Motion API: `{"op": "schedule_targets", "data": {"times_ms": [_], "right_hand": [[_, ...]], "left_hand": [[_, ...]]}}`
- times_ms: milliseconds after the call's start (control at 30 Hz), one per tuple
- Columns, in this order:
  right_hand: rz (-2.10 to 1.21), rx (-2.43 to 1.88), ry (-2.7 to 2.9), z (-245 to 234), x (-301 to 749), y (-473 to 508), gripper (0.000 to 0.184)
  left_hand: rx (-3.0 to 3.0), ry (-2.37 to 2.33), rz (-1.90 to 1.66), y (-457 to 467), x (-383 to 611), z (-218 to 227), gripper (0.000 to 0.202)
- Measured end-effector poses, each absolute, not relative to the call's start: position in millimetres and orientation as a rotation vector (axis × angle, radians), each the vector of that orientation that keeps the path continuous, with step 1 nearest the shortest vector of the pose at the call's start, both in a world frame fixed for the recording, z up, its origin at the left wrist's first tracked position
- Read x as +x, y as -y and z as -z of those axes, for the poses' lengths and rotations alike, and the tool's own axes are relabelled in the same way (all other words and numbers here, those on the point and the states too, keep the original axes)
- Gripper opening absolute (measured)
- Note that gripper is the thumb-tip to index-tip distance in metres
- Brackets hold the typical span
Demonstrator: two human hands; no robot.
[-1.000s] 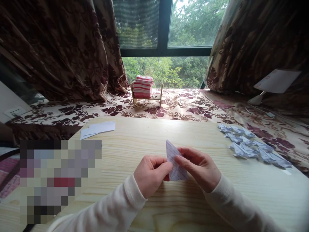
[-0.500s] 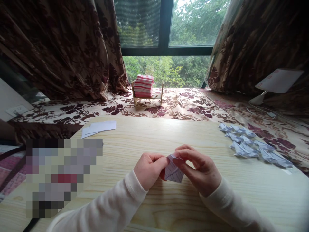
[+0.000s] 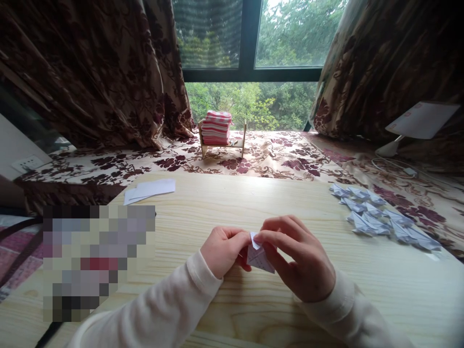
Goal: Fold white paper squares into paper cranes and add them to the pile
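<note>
A small folded piece of white paper [image 3: 261, 261] with printed marks is held above the wooden table, between both hands. My left hand [image 3: 225, 251] pinches its left edge between thumb and fingers. At the paper's top, a plain white flap is folded over, and my right hand [image 3: 299, 258] presses its thumb and index finger on that flap and the right edge. The remaining right fingers are curled above the paper. Parts of the paper lie hidden behind the fingers.
Several folded white paper pieces [image 3: 373, 210] lie in rows at the table's right. Flat paper strips [image 3: 154, 188] rest at the far left of the table [image 3: 203, 203]. A small wooden stand [image 3: 223, 144] with folded red-and-white cloths [image 3: 216, 128] is on the windowsill; a lamp [image 3: 422, 120] stands at right.
My right fingers have shifted over the paper's top, and the top corner is now turned down as a white flap. My left hand keeps its pinch.
</note>
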State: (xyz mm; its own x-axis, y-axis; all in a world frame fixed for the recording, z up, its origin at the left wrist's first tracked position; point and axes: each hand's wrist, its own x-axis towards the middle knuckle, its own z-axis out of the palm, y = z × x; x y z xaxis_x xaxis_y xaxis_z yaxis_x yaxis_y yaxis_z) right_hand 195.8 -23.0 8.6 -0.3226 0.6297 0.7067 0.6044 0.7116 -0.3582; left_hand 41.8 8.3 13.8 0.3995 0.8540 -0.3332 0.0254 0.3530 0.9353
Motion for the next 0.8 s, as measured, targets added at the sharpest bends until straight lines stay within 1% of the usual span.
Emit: {"op": "schedule_targets", "data": {"times_ms": [433,800], "right_hand": [[-0.001,-0.954,2.061,-7.9,196.9,22.3,0.022],[-0.038,-0.960,2.043,-4.4,198.1,22.6,0.026]], "left_hand": [[0.886,-0.969,-0.669,-11.7,39.8,-13.2,0.022],[0.881,-0.908,-0.677,-12.2,37.5,-13.9,0.020]]}}
